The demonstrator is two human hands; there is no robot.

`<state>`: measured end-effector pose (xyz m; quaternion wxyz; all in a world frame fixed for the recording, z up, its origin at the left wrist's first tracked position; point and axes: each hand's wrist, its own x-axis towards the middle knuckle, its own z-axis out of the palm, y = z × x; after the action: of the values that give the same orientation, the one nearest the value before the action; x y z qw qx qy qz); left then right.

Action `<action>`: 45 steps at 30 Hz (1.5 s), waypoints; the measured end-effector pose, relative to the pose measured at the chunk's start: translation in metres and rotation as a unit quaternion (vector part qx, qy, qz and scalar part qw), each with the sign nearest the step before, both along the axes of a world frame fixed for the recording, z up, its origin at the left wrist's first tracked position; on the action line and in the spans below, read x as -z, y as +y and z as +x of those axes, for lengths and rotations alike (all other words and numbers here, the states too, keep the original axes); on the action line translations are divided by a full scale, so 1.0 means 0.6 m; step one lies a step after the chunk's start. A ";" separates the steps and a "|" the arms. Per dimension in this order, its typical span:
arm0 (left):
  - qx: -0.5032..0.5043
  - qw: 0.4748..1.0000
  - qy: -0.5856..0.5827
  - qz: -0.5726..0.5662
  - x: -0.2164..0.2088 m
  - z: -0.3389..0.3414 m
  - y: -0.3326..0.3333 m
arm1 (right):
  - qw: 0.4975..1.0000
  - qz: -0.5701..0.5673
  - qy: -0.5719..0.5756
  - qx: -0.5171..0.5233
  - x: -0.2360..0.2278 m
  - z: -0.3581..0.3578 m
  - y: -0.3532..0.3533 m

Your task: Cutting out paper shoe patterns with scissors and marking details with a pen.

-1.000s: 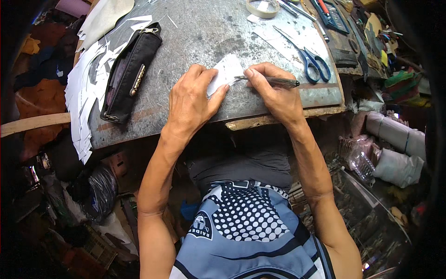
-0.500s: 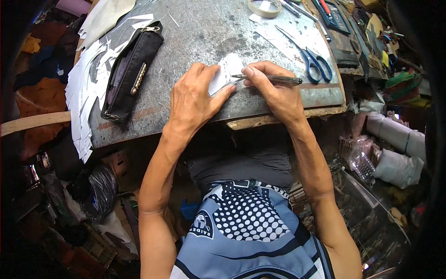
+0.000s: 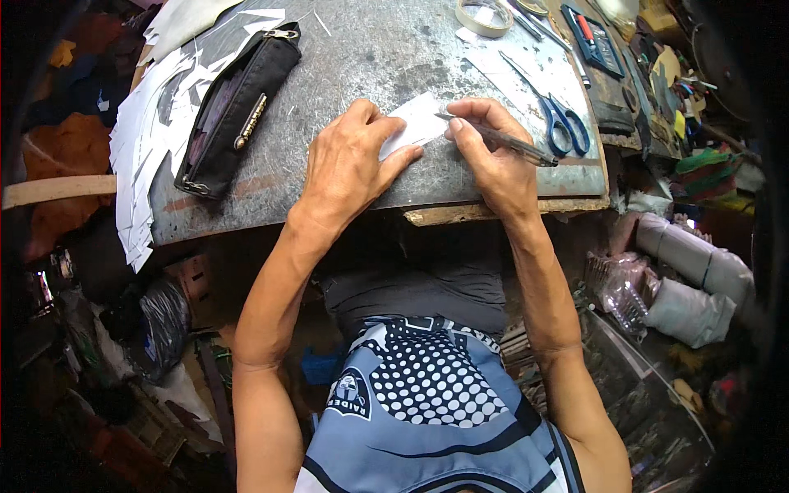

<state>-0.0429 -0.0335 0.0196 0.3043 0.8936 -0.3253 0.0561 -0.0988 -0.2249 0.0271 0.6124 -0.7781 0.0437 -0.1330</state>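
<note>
A small white piece of paper (image 3: pixel 417 125) lies at the table's near side. My left hand (image 3: pixel 352 156) pinches its left end between thumb and curled fingers. In my right hand (image 3: pixel 497 152) is a dark pen (image 3: pixel 519 146), its tip at the paper's right end and its back end slanting down to the right. Left of my hands rests a black zippered pouch (image 3: pixel 238 115), partly unzipped. Beyond my right hand lie scissors with blue handles (image 3: pixel 565 127), their blades pointing away to the upper left.
White paper scraps (image 3: pixel 152 148) pile along the table's (image 3: pixel 370 57) left edge. A tape roll (image 3: pixel 483 16) stands at the far right, with a blue tool case (image 3: pixel 593 41) past it. Plastic-wrapped bundles (image 3: pixel 690 255) lie below at the right. The table's wooden front edge (image 3: pixel 460 214) is chipped.
The paper has turned and shifted slightly right, lying flatter between my hands. My right hand has moved a little right with the pen, which now slants more steeply.
</note>
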 end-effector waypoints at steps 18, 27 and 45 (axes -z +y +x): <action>0.012 0.999 0.042 -0.031 0.003 0.008 0.007 | 0.997 -0.072 0.035 -0.020 0.010 0.021 0.021; 0.013 0.998 0.053 -0.039 0.004 0.011 0.010 | 0.995 -0.080 0.043 -0.026 0.013 0.026 0.027; 0.015 0.996 0.084 -0.038 0.005 0.019 0.013 | 0.995 -0.088 0.028 -0.038 0.024 0.040 0.039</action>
<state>-0.0315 -0.0256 0.0167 0.3650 0.8779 -0.3098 -0.0115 -0.0747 -0.2013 0.0127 0.5448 -0.8334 0.0196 -0.0910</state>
